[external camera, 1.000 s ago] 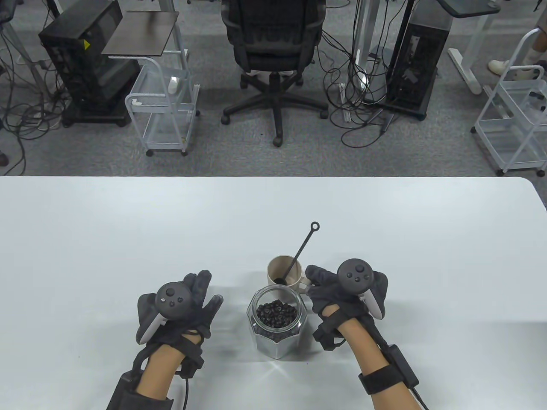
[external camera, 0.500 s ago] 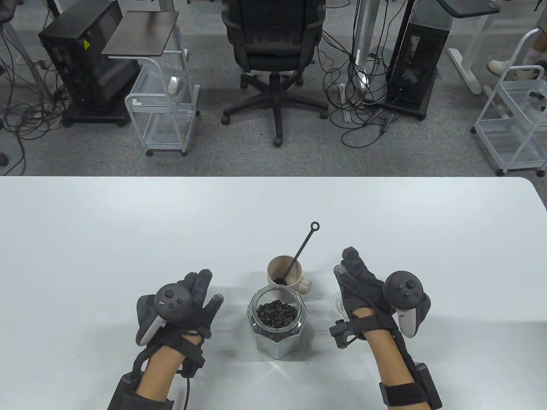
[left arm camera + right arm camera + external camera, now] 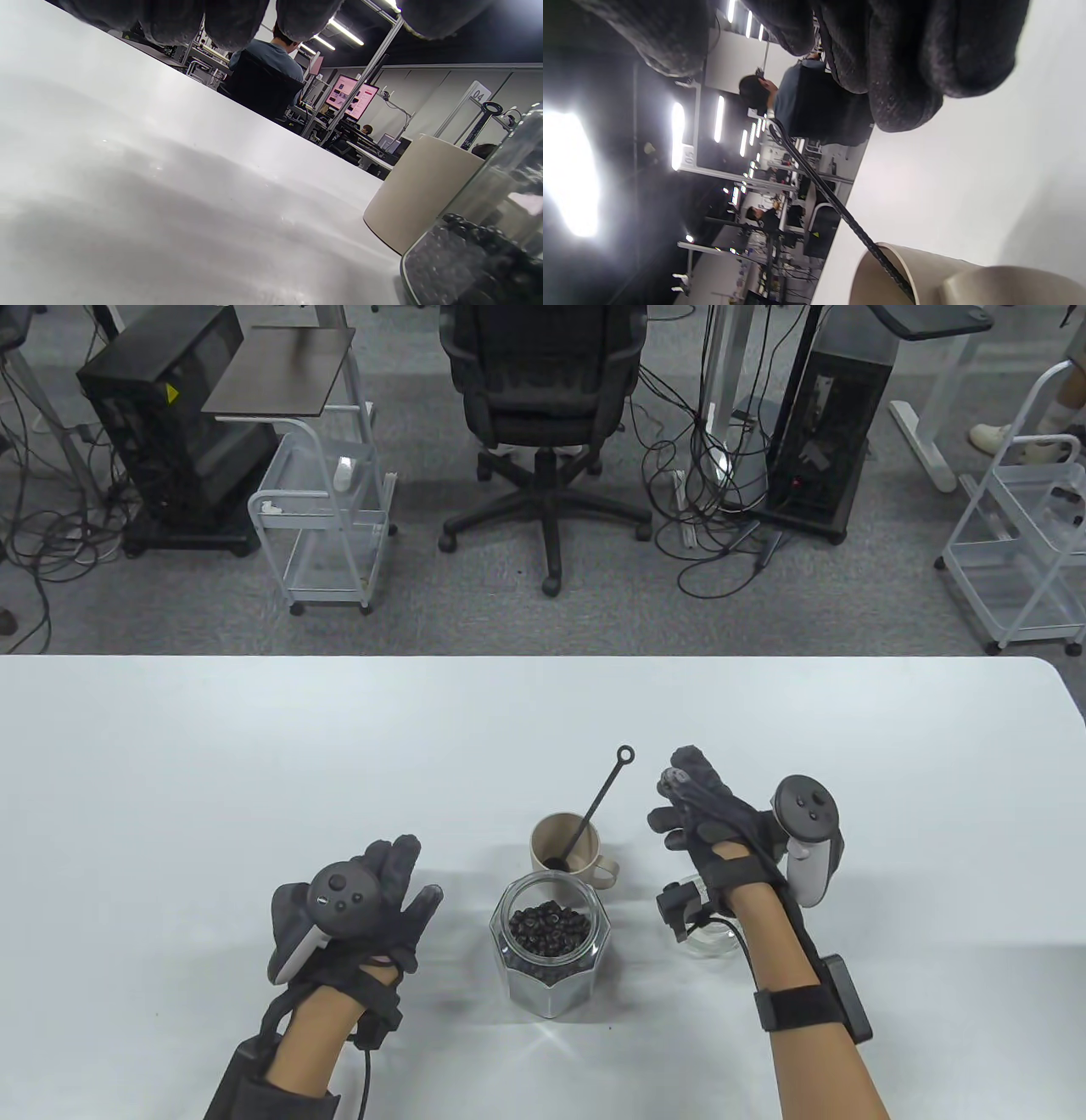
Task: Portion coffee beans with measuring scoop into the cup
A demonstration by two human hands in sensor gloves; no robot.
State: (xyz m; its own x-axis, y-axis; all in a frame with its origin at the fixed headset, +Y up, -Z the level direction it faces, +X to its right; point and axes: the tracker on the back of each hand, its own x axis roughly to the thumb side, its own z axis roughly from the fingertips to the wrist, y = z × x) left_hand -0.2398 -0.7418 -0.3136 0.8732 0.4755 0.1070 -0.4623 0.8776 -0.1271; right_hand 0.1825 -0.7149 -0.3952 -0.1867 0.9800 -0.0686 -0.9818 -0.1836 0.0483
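Both hands released: left hand [image 3: 373, 899] flat on table [image 3: 254, 746], right hand [image 3: 708, 814] raised beside scoop [image 3: 594, 810] in cup [image 3: 567, 848].

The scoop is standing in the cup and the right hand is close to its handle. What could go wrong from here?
1. The scoop leans far out over the rim of the cup; a bump from the right hand might tip the cup.
2. The open jar of beans stands right against the cup, so lifting the scoop carelessly could knock it.
3. A clear lid lies under the right forearm and could be swept away.
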